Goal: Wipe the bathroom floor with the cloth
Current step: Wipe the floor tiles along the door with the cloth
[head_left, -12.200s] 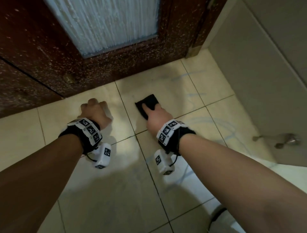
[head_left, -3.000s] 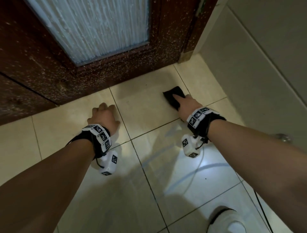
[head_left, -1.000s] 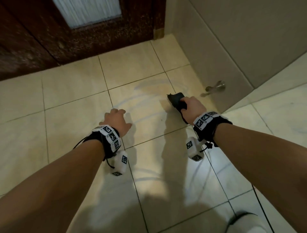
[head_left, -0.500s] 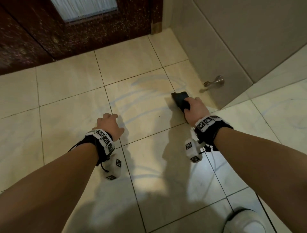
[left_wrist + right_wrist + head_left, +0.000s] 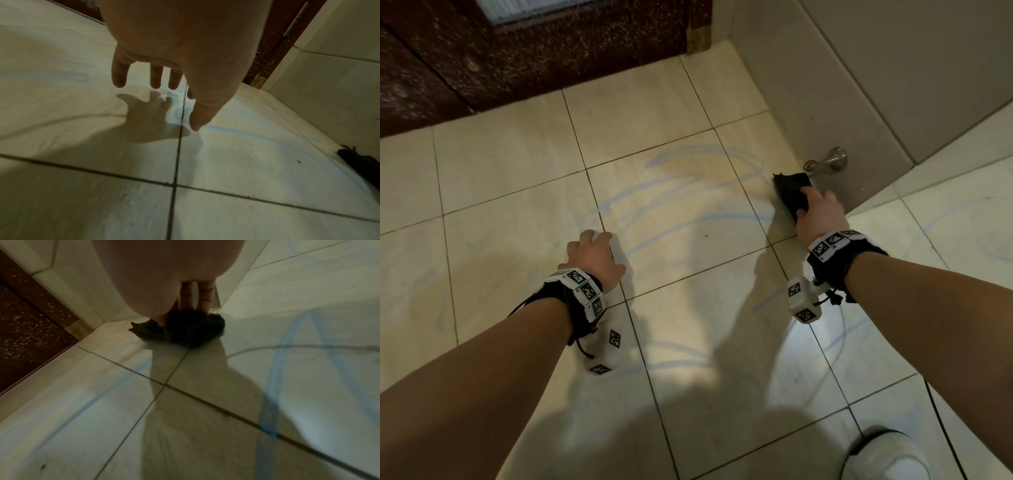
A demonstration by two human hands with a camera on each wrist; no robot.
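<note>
A bunched black cloth (image 5: pixel 789 192) lies on the pale floor tiles (image 5: pixel 688 308) at the foot of the right wall, just below a metal door stop (image 5: pixel 828 160). My right hand (image 5: pixel 813 202) grips it from above, fingers (image 5: pixel 206 295) pressing down on the cloth (image 5: pixel 191 327) and thumb at its near edge. My left hand (image 5: pixel 592 245) is apart, to the left. Its spread fingertips (image 5: pixel 119 81) touch the floor beside a grout line, holding nothing. The cloth (image 5: pixel 359 165) shows at the right edge of the left wrist view.
A dark brown door (image 5: pixel 534 51) closes off the far side, and a grey wall (image 5: pixel 893 85) runs along the right. Bluish curved streaks (image 5: pixel 688 192) cross the tiles between my hands. A white shoe (image 5: pixel 883 455) and a thin black cable (image 5: pixel 941 428) are at the bottom right.
My right hand has slid the cloth to the right, up against the wall under the door stop. My left hand stays planted on the floor in about the same spot.
</note>
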